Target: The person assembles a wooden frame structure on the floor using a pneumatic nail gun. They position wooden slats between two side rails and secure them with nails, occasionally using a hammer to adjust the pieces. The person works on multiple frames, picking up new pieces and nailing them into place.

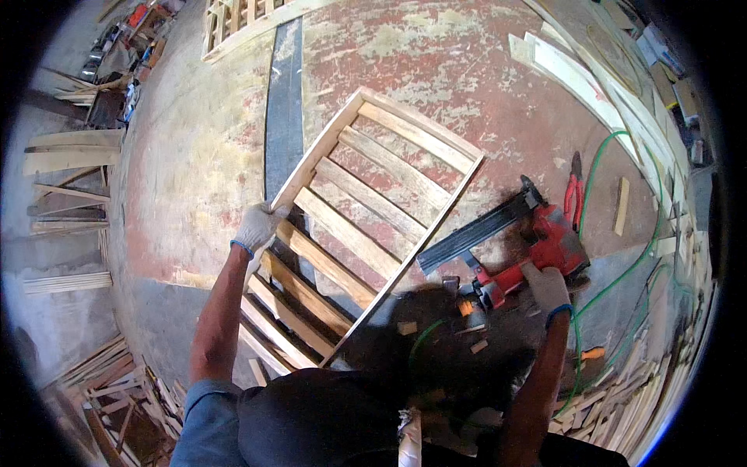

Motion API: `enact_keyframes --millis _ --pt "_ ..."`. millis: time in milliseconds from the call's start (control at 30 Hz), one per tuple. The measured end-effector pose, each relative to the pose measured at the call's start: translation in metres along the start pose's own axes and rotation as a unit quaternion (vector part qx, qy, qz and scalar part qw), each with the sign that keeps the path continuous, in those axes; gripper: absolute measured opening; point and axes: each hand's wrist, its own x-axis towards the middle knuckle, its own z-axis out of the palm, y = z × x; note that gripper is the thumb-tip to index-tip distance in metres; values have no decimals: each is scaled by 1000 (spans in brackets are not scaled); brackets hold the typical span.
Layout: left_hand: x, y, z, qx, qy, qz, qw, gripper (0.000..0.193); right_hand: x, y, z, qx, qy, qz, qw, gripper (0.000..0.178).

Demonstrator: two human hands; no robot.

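A slatted wooden frame (373,251) stands at a slant before me, with pale cross slats between two side rails. My left hand (258,226), in a light glove with a blue cuff, is closed round its left rail, about halfway along. To the right of the frame, my gloved right hand (546,286) wraps the grip of a red nail gun (556,241). The gun's long dark magazine (478,232) points toward the frame's right rail. Shadow darkens the floor under the gun.
Red-handled pliers (573,196) lie beyond the gun. A green air hose (615,279) curves along the right. Long boards (580,78) line the far right, and scrap wood (634,397) heaps up at near right. Another slatted frame (247,17) lies at the far side.
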Motion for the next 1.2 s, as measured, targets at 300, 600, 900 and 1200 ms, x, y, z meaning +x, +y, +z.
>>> enact_keyframes --millis 300,600,900,1200 --pt "-14 -14 -48 -35 95 -35 994 33 0 7 4 -104 -41 -110 988 23" --pt "141 -33 -189 270 148 339 889 50 2 2 18 -137 4 -149 979 27" --pt "81 111 -56 52 126 176 975 55 -8 26 19 -16 96 -97 991 28" --pt "-106 65 62 -143 135 177 964 39 11 -10 55 683 89 0 724 32"
